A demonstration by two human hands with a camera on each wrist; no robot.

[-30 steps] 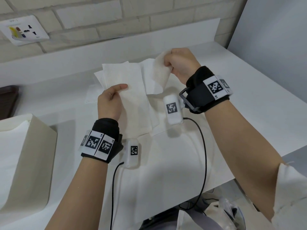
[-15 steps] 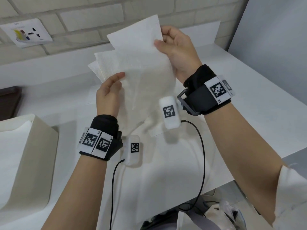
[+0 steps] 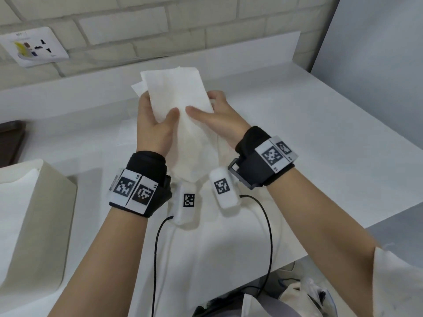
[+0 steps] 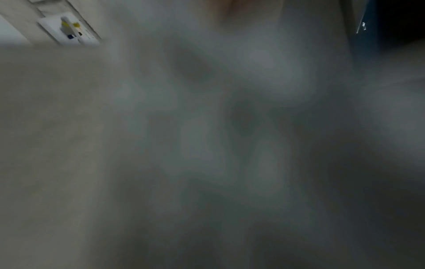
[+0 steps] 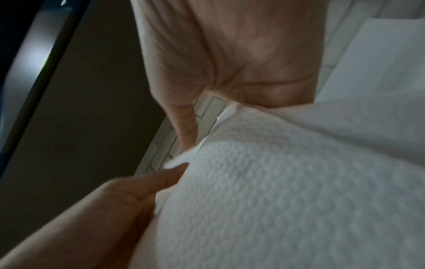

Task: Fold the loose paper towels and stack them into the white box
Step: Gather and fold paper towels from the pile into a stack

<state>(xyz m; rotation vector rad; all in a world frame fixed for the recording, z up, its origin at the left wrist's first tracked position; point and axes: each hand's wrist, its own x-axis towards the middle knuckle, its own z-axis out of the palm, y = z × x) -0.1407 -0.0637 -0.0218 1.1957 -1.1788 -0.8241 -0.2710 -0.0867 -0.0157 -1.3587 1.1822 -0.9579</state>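
Both hands hold one paper towel (image 3: 180,97) up above the white table (image 3: 320,124), in front of the chest. Left hand (image 3: 153,124) grips its left edge: thumb on the front face, fingers curled behind. Right hand (image 3: 217,117) grips the right edge the same way, thumb across the front, fingers wrapped behind. The towel looks narrow, folded lengthwise, its lower end hanging between the wrists.

Head view only: white box (image 3: 34,220) sits at the left table edge, well apart from the hands, white sheet inside. More loose towels (image 3: 128,136) lie flat on the table under the hands. Wall socket (image 3: 34,45) upper left on the brick wall.

Right wrist view adds the embossed towel texture (image 5: 287,182) and the right thumb (image 5: 128,191) pressing at its edge; a flat sheet shows top right. Left wrist view is nearly all blur, towel against the lens; only the socket (image 4: 71,31) reads clearly, so there is no grip detail from there.

Versus half a second ago: the towel was spread wide and held higher by its edges; now the hands are closer together and the sheet is narrowed.
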